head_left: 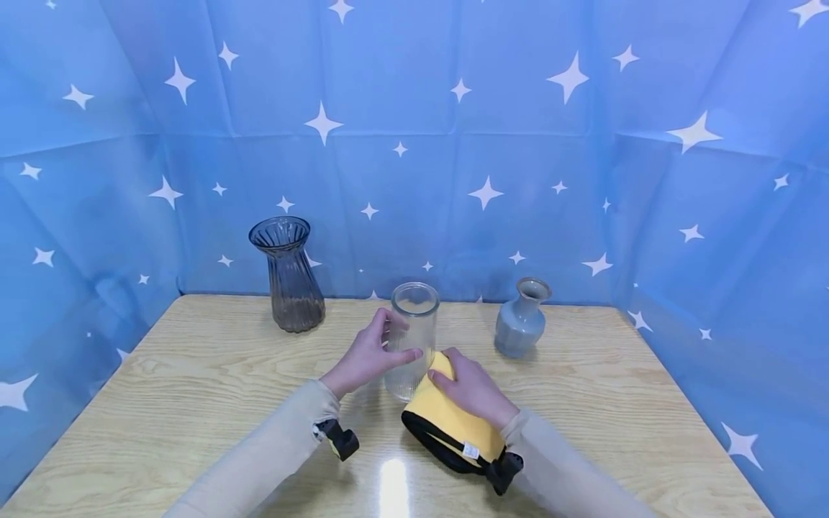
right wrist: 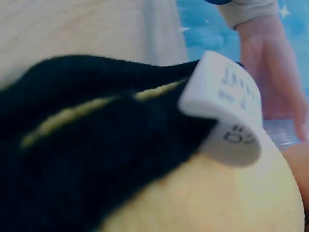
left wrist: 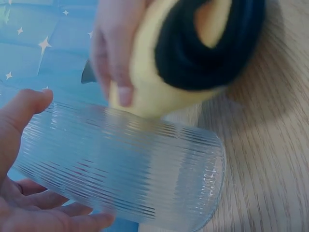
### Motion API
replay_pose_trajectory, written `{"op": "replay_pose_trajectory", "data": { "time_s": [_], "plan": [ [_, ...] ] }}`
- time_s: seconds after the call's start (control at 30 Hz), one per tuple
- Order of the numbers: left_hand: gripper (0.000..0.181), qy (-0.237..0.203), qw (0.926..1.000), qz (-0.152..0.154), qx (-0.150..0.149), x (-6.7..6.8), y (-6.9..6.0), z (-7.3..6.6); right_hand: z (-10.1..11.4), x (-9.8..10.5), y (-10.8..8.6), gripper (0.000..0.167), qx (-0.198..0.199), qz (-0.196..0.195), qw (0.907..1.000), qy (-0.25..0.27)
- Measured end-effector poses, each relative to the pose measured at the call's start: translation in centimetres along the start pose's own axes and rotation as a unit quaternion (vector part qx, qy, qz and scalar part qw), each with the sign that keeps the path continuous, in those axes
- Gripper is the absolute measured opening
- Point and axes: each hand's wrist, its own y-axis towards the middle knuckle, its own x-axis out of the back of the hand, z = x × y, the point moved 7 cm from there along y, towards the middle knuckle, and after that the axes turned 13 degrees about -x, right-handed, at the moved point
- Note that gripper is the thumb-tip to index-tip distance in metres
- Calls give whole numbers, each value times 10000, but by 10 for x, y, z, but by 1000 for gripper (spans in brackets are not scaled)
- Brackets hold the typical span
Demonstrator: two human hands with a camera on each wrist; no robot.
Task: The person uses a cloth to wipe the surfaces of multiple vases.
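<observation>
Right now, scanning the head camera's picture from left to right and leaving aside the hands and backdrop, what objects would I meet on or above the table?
Dark fluted vase, clear ribbed glass, yellow cloth with black edging, small grey-blue vase.

Dark vase (head_left: pixel 293 284) and bluish vase (head_left: pixel 520 327) stand well apart

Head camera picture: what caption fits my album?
Left hand around a clear, ribbed glass cylinder vase, right hand gripping a folded, black-edged yellow cloth.
</observation>
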Motion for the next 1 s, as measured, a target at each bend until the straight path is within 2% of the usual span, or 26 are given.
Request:
{"op": "replay_pose_trajectory", "data": {
  "time_s": [0.23,0.57,0.73,0.87,1.0],
  "plan": [
    [49,89,10000,-11,-10,2,-1,0,30,28,-7,38,477,-196,9986,109],
    [47,609,9979,-138,-158,2,-2,-3,56,61,-12,41,765,-536,9953,238],
    [45,439,9990,35,-96,4,-2,-3,63,67,-15,44,923,-584,9932,391],
    [45,410,9988,253,-68,7,-2,-4,64,66,-18,44,1220,-634,9898,383],
    [60,591,9980,235,17,10,-6,-6,62,62,-21,44,1513,-843,9845,283]
  ]
}}
